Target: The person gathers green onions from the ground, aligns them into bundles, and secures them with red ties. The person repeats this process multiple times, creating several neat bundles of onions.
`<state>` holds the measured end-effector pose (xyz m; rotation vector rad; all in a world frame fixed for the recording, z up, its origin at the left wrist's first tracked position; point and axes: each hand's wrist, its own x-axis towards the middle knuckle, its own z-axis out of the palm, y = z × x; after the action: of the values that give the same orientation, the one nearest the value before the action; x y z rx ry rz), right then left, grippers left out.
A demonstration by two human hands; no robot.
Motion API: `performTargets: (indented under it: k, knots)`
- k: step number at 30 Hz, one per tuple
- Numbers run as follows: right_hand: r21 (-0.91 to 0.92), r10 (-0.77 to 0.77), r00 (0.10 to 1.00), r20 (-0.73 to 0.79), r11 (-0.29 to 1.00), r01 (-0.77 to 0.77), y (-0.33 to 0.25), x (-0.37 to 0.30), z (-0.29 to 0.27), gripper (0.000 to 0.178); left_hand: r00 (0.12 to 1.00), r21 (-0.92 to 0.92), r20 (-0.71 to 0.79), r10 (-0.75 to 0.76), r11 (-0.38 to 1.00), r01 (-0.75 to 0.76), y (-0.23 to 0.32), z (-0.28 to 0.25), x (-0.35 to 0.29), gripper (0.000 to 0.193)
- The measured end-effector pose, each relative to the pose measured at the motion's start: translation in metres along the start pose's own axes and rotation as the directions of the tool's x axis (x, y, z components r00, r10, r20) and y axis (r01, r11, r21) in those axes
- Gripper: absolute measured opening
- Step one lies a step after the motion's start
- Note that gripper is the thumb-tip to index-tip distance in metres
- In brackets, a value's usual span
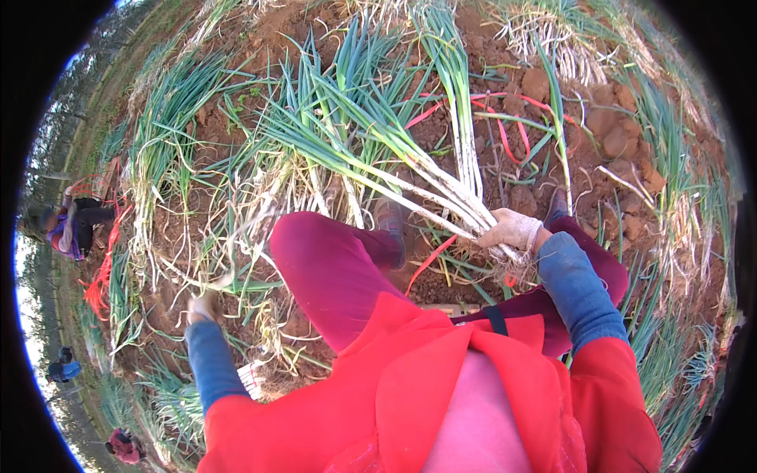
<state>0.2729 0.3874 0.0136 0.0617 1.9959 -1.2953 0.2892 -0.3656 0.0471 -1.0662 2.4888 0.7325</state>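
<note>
Right hand grasped a bunch of green onions; left hand was out to the side.
My right fingers, in a pale glove, wrapped the white stems near the roots, while the green tops slanted up and leftward over other onions on brown soil. My left was blurred beside pale, stringy leaves; I could not tell whether it gripped any.

Brown soil clods upper right; person far left.
</note>
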Motion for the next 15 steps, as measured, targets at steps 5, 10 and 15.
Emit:
performTargets:
  k: [5,10,15]
  knots:
    - [0.306,-0.339,0.938,0.071,0.903,0.303,-0.155,0.011,-0.086,0.035,0.933,-0.512,0.356,0.047,0.845,0.153,0.033,0.092,-0.009,0.01]
    - [-0.389,-0.469,0.752,-0.464,0.87,0.302,-0.315,-0.035,-0.16,0.034,0.662,-0.29,0.156,0.733,0.675,-0.679,0.269,0.069,-0.015,0.027]
    - [-0.664,-0.586,0.554,-0.592,0.743,0.076,-0.387,-0.138,-0.153,0.034,0.45,-0.679,0.223,0.865,0.469,-0.564,0.458,0.06,-0.077,0.055]
